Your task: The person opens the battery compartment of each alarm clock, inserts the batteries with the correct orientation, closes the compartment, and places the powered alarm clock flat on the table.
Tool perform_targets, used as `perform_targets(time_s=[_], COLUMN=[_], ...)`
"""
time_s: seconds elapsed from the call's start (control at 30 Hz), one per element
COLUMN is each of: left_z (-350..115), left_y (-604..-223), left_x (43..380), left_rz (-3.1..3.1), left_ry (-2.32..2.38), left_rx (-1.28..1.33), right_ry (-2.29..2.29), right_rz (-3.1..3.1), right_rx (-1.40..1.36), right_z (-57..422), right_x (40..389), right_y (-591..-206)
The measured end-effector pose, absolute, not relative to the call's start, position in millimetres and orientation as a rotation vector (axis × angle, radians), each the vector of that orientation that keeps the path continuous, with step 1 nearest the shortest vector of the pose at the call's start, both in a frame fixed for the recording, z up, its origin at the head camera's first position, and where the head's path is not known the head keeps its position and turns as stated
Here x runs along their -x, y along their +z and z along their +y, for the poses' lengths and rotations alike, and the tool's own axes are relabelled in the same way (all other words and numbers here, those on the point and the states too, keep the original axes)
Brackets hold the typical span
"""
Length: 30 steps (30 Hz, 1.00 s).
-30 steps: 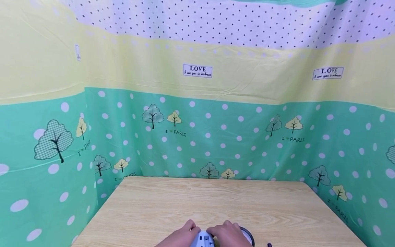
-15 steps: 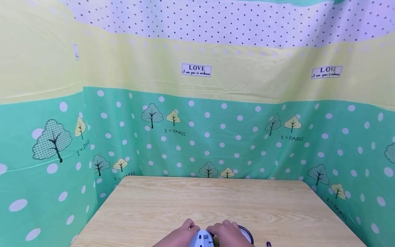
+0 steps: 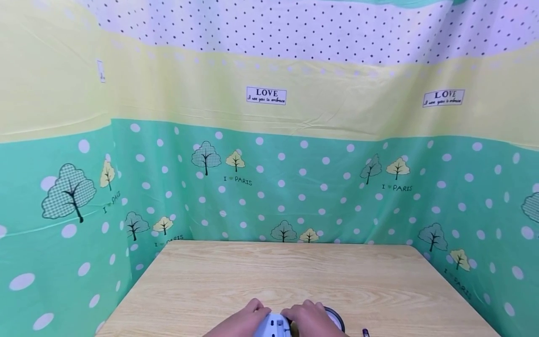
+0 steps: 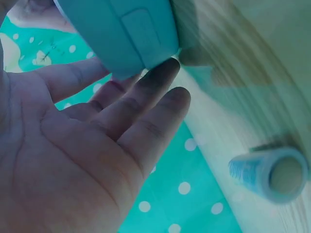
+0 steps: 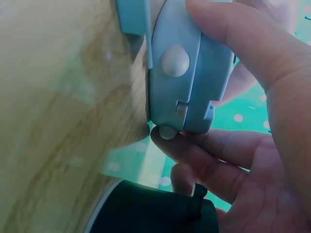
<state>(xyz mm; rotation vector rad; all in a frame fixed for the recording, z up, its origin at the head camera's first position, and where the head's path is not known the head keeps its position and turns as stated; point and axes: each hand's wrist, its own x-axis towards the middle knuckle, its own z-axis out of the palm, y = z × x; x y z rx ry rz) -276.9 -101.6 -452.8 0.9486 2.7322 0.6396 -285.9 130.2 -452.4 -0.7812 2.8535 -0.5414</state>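
A light-blue plastic device point(image 3: 269, 326) with small dark slots stands at the table's near edge in the head view, held between both hands. My left hand point(image 3: 246, 318) holds its left side; in the left wrist view its fingertips touch the lower end of the device point(image 4: 129, 36). On the other side my right hand point(image 3: 310, 319) grips it. The right wrist view shows the thumb over the rounded two-part body point(image 5: 182, 73) and fingertips at its lower end, beside small whitish knobs. What kind of device it is, I cannot tell.
Right of my right hand is a round thing with a dark rim point(image 3: 337, 319); a dark cylinder point(image 5: 155, 208) shows in the right wrist view. A dark pen-like tip point(image 3: 365, 333) lies farther right. A small cylinder point(image 4: 269, 174) stands on the wooden table point(image 3: 294, 271). Printed curtains surround it.
Both hands stay on the device in nearly the same pose, with a very slight drift left of the left forearm. The head view has shifted a little.
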Motion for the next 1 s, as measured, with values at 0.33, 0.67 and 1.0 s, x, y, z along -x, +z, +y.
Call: perform_targets(time_s=[0.33, 0.67, 1.0], left_z=[-112.0, -123.1, -137.3], left_y=[-445.7, -445.0, -441.0], left_x=[274.9, 279.6, 280.5], left_rz=[2.779, 2.779, 2.811], left_ry=[0.644, 0.631, 0.654], left_rx=[-0.918, -0.798, -0.705], right_ry=[-0.529, -0.493, -0.483], right_rz=[2.851, 2.850, 2.858], right_rx=[0.777, 0.806, 0.828], right_z=[129.3, 130.4, 131.5], right_x=[285.5, 287.8, 289.6], right_y=[-451.0, -452.4, -456.0])
